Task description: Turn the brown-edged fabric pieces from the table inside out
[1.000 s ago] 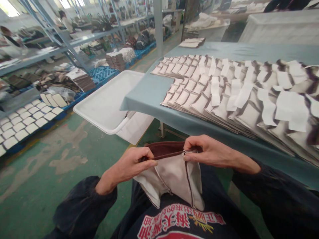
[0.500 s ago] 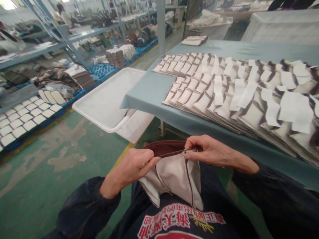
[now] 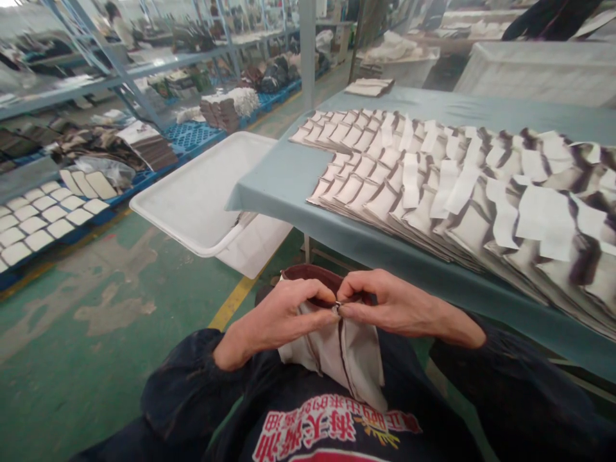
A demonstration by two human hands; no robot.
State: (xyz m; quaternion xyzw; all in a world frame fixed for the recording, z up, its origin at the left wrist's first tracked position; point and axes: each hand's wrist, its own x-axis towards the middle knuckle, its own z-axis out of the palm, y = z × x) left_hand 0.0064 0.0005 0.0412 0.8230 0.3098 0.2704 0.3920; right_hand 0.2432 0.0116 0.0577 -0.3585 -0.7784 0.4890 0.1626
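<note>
A cream fabric pouch (image 3: 327, 346) with a dark red-brown lining and dark seam lines rests against my apron, its mouth facing up and partly open. My left hand (image 3: 283, 314) pinches the pouch's rim with thumb and forefinger. Right beside those fingertips, my right hand (image 3: 389, 305) pinches the same rim at the top of a dark seam. A tiny light bit shows between the two sets of fingertips, too small to name. The inside of the pouch is mostly hidden by my hands.
A table with a blue-green cover (image 3: 279, 186) stands ahead, bearing overlapping rows of cream fabric pieces (image 3: 370, 167) with white strips (image 3: 548, 218). At its left sits a white plastic tub (image 3: 192, 192). Further left are blue pallets (image 3: 192, 141) with stacked goods and metal shelving.
My left hand has moved right along the rim and now meets my right hand at the seam. The right hand has shifted slightly left, and the pouch's rim is bunched more.
</note>
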